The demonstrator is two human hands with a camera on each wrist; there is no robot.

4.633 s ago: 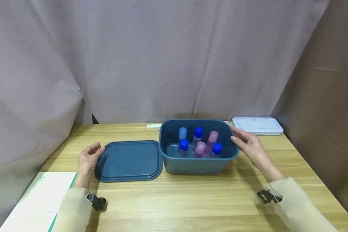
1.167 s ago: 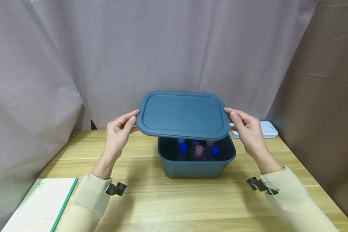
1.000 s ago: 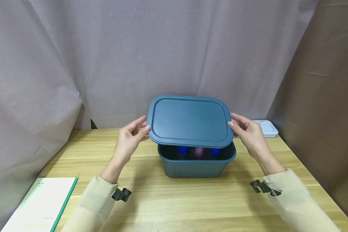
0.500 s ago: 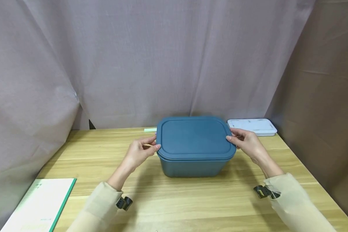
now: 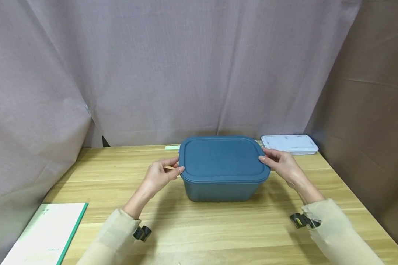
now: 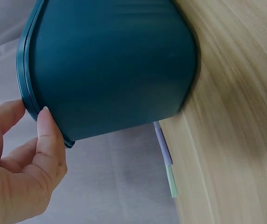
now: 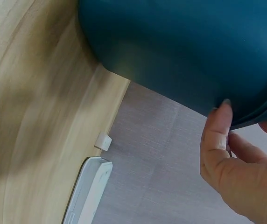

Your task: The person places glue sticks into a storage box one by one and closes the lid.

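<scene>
- The long wooden table (image 5: 219,228) is carrying everything, and a grey cloth curtain (image 5: 172,70) is hanging behind it.
- The dark blue rectangular plastic box (image 5: 223,190) is standing near the middle of the table, between the two hands.
- The dark blue flat plastic lid (image 5: 223,158) is lying level on top of this box and is covering its opening.
- The left hand (image 5: 160,175) is pinching the left edge of the lid, with the thumb (image 6: 49,140) pressing under the rim.
- The right hand (image 5: 282,165) is pinching the right edge in the same way, fingers curled around the rim.
- A white paper booklet with a green border (image 5: 44,235) is lying at the near left corner, well apart from the box.
- A white flat plastic tray (image 5: 289,143) is lying at the far right, near the right hand.
</scene>
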